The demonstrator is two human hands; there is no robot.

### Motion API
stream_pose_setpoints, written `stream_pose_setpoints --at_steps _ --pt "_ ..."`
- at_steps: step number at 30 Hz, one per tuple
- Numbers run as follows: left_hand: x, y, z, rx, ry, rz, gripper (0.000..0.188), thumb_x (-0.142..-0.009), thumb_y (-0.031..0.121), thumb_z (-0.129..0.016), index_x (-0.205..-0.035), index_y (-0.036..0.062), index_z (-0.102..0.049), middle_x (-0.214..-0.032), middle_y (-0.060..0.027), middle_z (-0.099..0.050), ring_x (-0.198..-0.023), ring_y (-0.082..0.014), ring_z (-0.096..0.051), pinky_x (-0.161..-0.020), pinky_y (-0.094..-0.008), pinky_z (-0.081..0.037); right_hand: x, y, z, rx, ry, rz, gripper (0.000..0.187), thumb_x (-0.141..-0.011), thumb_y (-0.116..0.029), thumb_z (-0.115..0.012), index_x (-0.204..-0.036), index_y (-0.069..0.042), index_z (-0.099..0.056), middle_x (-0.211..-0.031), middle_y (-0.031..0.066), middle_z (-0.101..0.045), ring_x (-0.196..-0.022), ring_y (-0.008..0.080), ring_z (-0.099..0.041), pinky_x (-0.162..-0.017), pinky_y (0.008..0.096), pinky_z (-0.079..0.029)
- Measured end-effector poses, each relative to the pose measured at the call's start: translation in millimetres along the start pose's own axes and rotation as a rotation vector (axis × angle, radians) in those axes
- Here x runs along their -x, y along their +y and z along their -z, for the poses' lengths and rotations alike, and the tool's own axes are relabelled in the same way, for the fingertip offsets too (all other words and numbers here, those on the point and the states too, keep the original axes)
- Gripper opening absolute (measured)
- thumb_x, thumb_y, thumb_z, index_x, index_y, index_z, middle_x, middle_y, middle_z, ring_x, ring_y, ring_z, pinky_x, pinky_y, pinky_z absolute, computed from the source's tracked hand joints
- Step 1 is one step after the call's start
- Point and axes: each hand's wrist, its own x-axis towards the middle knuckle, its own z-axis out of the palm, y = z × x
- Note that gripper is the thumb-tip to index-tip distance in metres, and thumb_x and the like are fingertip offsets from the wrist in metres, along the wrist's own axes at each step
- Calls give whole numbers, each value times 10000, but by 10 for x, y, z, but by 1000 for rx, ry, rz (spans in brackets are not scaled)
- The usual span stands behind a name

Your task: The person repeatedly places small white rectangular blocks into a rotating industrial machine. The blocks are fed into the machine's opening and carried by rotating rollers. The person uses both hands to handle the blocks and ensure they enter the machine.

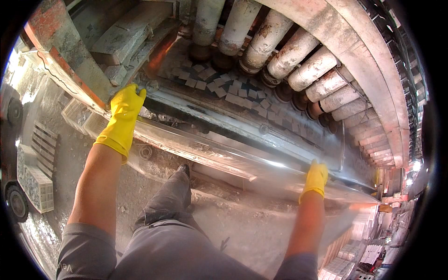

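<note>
My left hand, in a yellow rubber glove, is closed at the left end of a long pale strip with a dark front face. The strip lies along the near side of a large machine; whether it is stone or metal I cannot tell. Farther right, my right hand, gloved the same way, has its fingers curled over the strip near its right part. Both fingertips are partly hidden. Between me and the strip runs a shiny wet metal rail. Behind the strip, several small square pale tiles lie on a dark wet bed.
A row of thick worn cylinders stands over the bed under a curved beam. Stone blocks sit at the upper left. White crates, a pallet and a wheel are on the dusty floor at left. Mist blurs the right side.
</note>
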Motion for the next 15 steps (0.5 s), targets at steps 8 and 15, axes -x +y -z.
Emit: stream_pose_setpoints --at_steps 8,15 --pt "-209 86 -68 -33 -3 18 448 -901 478 -670 -1134 100 -729 -1095 -160 -753 -1033 -381 -709 -897 -479 -554 -177 -184 14 -55 -61 -51 606 -967 -475 -590 -1276 43 -644 -1252 278 -689 -1107 419 -696 -936 488 -533" --pt "-489 293 -125 -46 -19 29 434 -899 478 -675 -1106 101 -730 -1092 -161 -753 -1030 -379 -710 -886 -480 -554 -318 -490 34 -20 -4 59 592 -970 -462 -577 -1254 52 -648 -1233 275 -694 -1059 415 -714 -917 490 -544"
